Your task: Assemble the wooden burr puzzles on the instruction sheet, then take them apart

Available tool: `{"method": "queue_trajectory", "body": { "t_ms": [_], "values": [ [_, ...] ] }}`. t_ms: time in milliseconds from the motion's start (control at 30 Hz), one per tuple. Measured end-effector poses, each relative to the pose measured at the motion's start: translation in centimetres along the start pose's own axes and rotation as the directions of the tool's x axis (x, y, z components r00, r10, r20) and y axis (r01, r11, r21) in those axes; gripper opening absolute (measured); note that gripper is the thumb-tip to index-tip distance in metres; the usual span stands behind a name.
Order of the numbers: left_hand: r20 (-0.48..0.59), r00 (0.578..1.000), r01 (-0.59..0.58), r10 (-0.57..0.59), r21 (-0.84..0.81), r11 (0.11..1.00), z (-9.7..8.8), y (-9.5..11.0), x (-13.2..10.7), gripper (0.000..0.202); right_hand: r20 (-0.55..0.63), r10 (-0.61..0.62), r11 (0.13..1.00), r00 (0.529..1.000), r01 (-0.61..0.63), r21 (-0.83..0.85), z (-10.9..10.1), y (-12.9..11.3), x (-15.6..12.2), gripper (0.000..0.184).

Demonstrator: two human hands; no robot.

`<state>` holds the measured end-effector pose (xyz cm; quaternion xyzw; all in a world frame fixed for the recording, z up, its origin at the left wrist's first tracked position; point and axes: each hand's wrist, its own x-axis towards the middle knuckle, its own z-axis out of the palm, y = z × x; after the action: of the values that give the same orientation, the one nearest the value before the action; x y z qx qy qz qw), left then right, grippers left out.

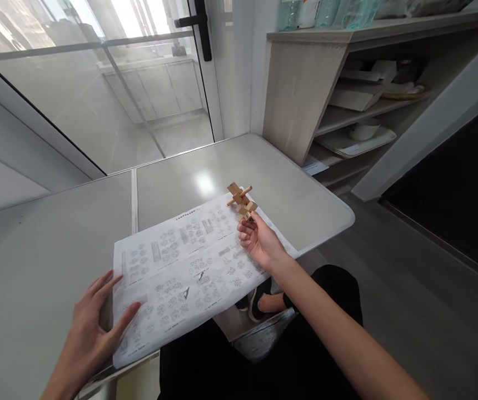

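Observation:
A large white instruction sheet (168,289) printed with rows of small diagrams lies across the table, its near edge reaching past the tabletop. My left hand (97,322) rests on its left edge, fingers spread and thumb on the paper, holding nothing. Over the sheet's far right part, my right hand (259,239) has its fingers curled and pinched on a wooden block (246,211) that shows at the fingertips. Beside it sit more light-brown wooden puzzle pieces (239,193), crossed over one another with a round stick among them. Whether these are joined to the held block I cannot tell.
The grey table (205,161) has a rounded right corner. A glass door (155,83) with a black handle (199,25) stands behind it. A wooden shelf unit (301,89) at the right holds boxes, a tray (359,144) and a bowl. My legs are below the near edge.

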<state>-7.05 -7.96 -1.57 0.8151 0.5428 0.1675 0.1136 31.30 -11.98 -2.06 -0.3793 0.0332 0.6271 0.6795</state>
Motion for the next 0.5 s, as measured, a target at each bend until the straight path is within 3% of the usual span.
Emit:
{"method": "queue_trajectory", "body": {
  "t_ms": [100, 167, 233, 333, 433, 500],
  "values": [
    [0.010, 0.999, 0.052, -0.052, 0.023, 0.998, -0.2, -0.4, -0.3, 0.063, 0.065, -0.032, 0.997, 0.997, 0.036, -0.070, -0.6, 0.7, -0.4, 0.041],
    [0.040, 0.996, 0.079, -0.081, 0.046, 0.996, -0.2, -0.5, -0.3, 0.067, 0.163, -0.116, 0.961, 0.980, 0.152, -0.229, -1.0, 1.5, -1.1, 0.042],
    [0.041, 0.994, 0.096, -0.098, 0.049, 0.994, -0.1, -0.4, -0.2, 0.070, 0.285, -0.223, 0.844, 0.932, 0.331, -0.423, -1.5, 2.3, -1.9, 0.043],
    [0.003, 0.994, 0.109, -0.109, 0.033, 0.994, 0.2, -0.2, 0.1, 0.074, 0.448, -0.300, 0.587, 0.842, 0.533, -0.609, -2.1, 3.1, -2.8, 0.037],
    [-0.006, 0.992, 0.129, -0.129, 0.016, 0.991, 0.4, -0.1, 0.1, 0.076, 0.529, -0.301, 0.413, 0.794, 0.608, -0.678, -2.3, 3.3, -3.1, 0.027],
    [-0.004, 0.990, 0.141, -0.141, -0.001, 0.990, 0.4, 0.0, 0.1, 0.074, 0.547, -0.300, 0.357, 0.782, 0.624, -0.695, -2.2, 3.2, -3.0, 0.022]
  ]
}}
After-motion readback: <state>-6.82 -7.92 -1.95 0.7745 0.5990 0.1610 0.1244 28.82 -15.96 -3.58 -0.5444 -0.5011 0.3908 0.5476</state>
